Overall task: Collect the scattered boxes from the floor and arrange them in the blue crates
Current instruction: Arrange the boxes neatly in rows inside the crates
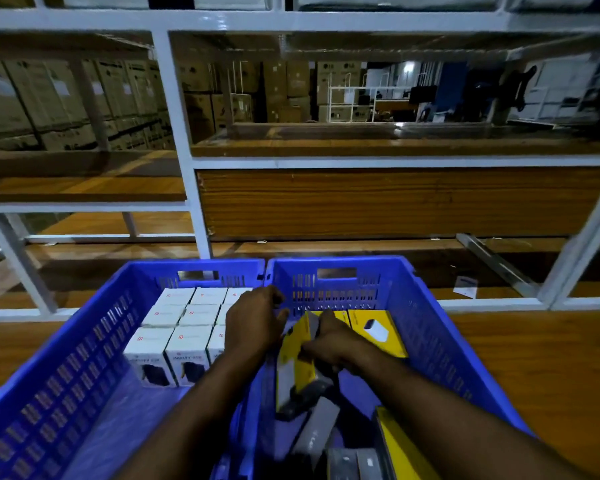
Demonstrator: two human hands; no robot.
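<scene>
Two blue crates stand side by side on the wooden floor. The left crate [84, 341] holds several white boxes [187, 344] in neat rows at its far end. The right crate [426, 327] holds yellow boxes, one [378, 330] leaning against the far wall. My right hand [336, 348] grips a yellow box [297, 362] standing on end inside the right crate. My left hand [253, 323] hovers over the wall between the crates, fingers relaxed, close to that box's top. Grey and yellow boxes [319, 434] lie loose at the right crate's near end.
A white metal rack [191, 188] with wooden shelves rises directly behind the crates. A small paper label [466, 287] lies on the lowest shelf to the right. Stacked cardboard cartons [66, 102] show through the rack. Wooden floor [534, 358] lies right of the crates.
</scene>
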